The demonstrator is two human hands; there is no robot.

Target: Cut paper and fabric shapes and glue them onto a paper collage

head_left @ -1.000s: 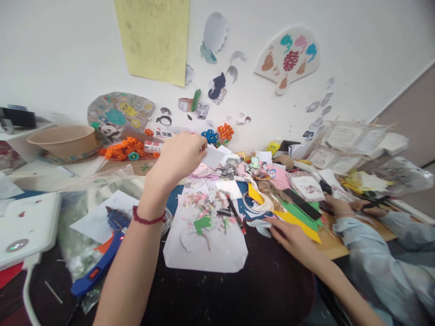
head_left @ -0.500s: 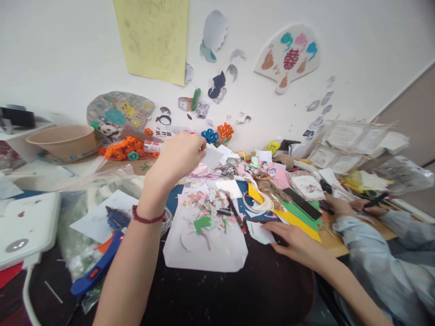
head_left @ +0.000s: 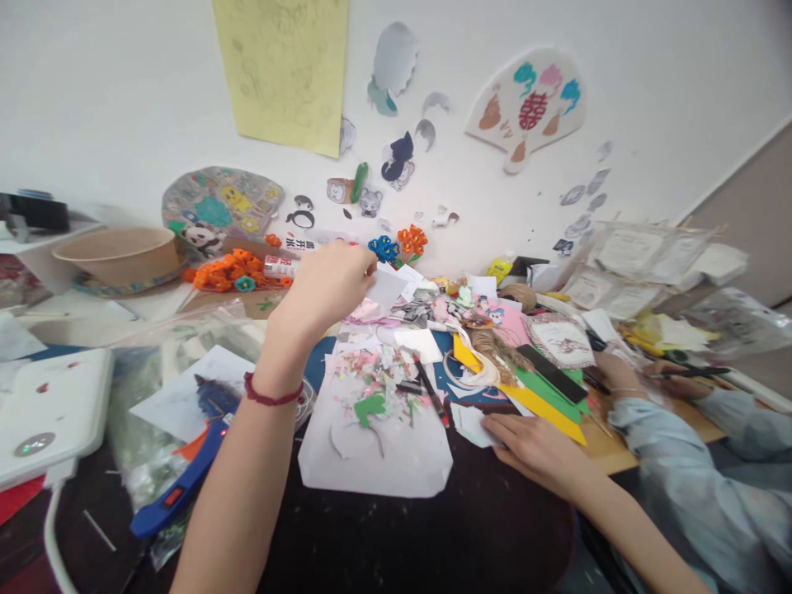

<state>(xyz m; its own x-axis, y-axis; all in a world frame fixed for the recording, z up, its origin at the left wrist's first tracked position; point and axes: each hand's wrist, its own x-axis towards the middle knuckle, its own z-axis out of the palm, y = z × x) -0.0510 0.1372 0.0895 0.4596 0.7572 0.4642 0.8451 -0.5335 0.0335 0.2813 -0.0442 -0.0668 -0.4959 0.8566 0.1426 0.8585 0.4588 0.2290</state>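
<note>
My left hand (head_left: 337,285) is raised over the back of the table, its fingers closed at the edge of a pale piece of paper (head_left: 384,290). Its fingertips are partly turned from view. Low on the right, my right hand (head_left: 525,445) has its fingers together on the right edge of a small stack of white paper pieces (head_left: 469,422). Between my arms lies a white sheet (head_left: 377,474) covered with paper scraps (head_left: 396,371), among them a green cutout (head_left: 370,407). A black and red pen (head_left: 433,392) rests along its right side.
A blue glue gun (head_left: 182,487) lies left of my left forearm, near a white power box (head_left: 53,412). Cord (head_left: 486,367), green and yellow sheets and a black strip (head_left: 553,373) spread to the right. Another person's sleeve (head_left: 668,470) and hands are at far right.
My right hand's fingers have closed together over the edge of the paper stack. My left hand stays almost where it was. At far right, the other person's hands have shifted slightly.
</note>
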